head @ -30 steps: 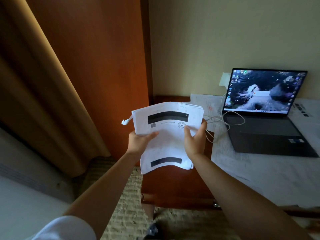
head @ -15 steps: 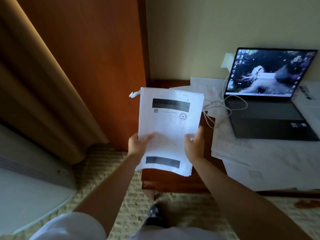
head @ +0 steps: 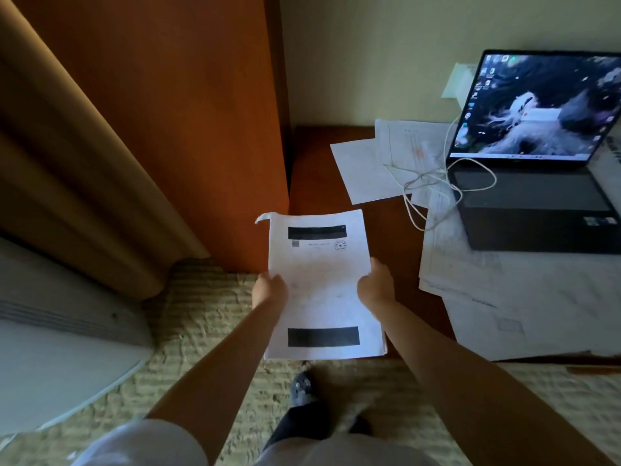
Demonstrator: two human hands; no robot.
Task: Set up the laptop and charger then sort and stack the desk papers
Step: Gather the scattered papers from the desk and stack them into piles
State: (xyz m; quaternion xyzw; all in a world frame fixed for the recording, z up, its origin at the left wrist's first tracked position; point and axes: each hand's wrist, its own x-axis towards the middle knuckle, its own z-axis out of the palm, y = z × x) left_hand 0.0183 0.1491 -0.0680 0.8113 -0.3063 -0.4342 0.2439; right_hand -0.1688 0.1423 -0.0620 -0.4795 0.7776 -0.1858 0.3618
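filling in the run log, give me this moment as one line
left hand: holds paper stack | right hand: holds stack | laptop: open, on | loose papers: on desk

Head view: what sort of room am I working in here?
Probably a hotel room or bedroom with a work corner: a wooden desk holding an open laptop and loose papers, a heavy curtain on the left, and carpet underfoot.

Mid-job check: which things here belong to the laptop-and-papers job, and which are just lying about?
Job:
- white printed paper stack, held by left hand and right hand
- open dark grey laptop
- white charger cable
- loose white sheets on the brown wooden desk

Lying about:
- tan curtain
- beige carpet
- white wall socket
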